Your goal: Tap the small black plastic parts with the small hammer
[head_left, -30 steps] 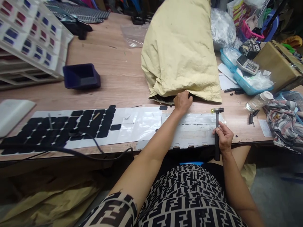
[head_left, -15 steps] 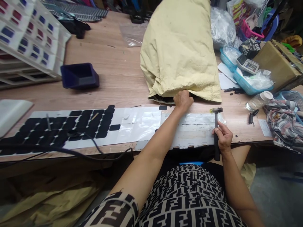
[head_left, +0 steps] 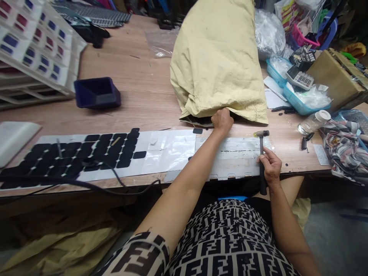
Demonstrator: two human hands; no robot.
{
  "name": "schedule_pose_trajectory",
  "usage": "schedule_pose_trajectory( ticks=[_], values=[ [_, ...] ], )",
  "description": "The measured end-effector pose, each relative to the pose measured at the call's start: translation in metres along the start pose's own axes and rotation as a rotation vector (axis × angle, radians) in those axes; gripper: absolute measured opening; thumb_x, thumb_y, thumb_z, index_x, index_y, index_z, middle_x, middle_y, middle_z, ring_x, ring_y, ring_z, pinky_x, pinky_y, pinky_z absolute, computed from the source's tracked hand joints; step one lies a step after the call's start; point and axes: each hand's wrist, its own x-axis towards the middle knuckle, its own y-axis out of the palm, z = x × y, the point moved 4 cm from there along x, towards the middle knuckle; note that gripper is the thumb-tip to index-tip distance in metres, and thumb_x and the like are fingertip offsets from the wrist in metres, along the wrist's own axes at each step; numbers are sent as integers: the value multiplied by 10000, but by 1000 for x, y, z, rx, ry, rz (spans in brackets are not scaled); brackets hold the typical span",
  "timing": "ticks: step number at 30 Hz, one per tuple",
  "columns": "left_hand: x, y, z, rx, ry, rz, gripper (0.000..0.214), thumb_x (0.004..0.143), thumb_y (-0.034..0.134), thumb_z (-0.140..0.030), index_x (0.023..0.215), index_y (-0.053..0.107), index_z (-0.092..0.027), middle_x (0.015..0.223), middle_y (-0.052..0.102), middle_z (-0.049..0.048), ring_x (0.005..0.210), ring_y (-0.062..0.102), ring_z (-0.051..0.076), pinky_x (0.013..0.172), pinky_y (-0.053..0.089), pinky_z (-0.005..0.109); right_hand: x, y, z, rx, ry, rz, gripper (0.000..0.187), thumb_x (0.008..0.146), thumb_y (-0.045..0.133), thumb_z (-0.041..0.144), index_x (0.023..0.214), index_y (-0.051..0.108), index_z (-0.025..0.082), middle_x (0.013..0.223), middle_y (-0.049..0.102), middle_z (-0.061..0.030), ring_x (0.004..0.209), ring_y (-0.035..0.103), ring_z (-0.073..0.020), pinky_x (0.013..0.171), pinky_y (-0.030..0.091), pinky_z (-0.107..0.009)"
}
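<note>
My left hand (head_left: pixel 222 120) is closed at the mouth of a large pale yellow sack (head_left: pixel 218 61) that lies on the table. Its fingertips are hidden at the dark opening, so whether it grips the sack's edge or something inside does not show. A small hammer (head_left: pixel 261 163), with a black handle and a yellow-and-black head, is held upright in my right hand (head_left: pixel 271 165) at the table's front edge. Between my hands lies a clear-covered white sheet (head_left: pixel 238 159). Further left, black rounded pieces (head_left: pixel 106 147) sit in rows on a white sheet (head_left: pixel 172 149).
A dark purple bin (head_left: pixel 97 94) and a white rack (head_left: pixel 37 50) stand at the left. Black cables (head_left: pixel 115 189) cross the front edge. On the right are blue baskets (head_left: pixel 304 103), a calculator (head_left: pixel 300 76), a clear jar (head_left: pixel 313 122), a cardboard box (head_left: pixel 336 80) and a patterned cloth (head_left: pixel 343 149).
Hardly anything differs. Both hands, the hammer and the sack keep their places, apart from a very slight shift of the view.
</note>
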Motion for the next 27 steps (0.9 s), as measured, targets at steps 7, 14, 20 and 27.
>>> schedule_pose_trajectory(
  ticks=[7,14,20,27],
  values=[
    [-1,5,0,-115,-64,16,203,902,544,-254,995,711,-186,1146,707,187,1138,641,363,914,491,452,0,0,2,5,8,5,410,815,646,307,1192,730,167,597,631,43,582,571,-144,664,478,-323],
    [-6,0,9,-176,-125,34,174,804,656,-306,909,740,-196,1044,748,132,987,686,300,787,514,372,-1,0,-1,22,16,8,415,821,651,304,1204,723,159,603,635,44,588,570,-142,675,479,-326],
    [-49,-18,31,-250,83,221,213,706,740,-359,854,810,-223,770,741,39,748,660,221,668,457,316,-1,1,-2,24,11,22,415,830,647,302,1213,716,155,617,636,40,598,578,-142,671,473,-320],
    [-90,1,40,-312,419,266,231,729,764,-360,918,806,-231,749,672,12,766,590,197,703,427,310,-2,2,-2,-31,-33,35,407,843,639,295,1217,714,153,617,633,37,589,572,-142,658,474,-312]
  ],
)
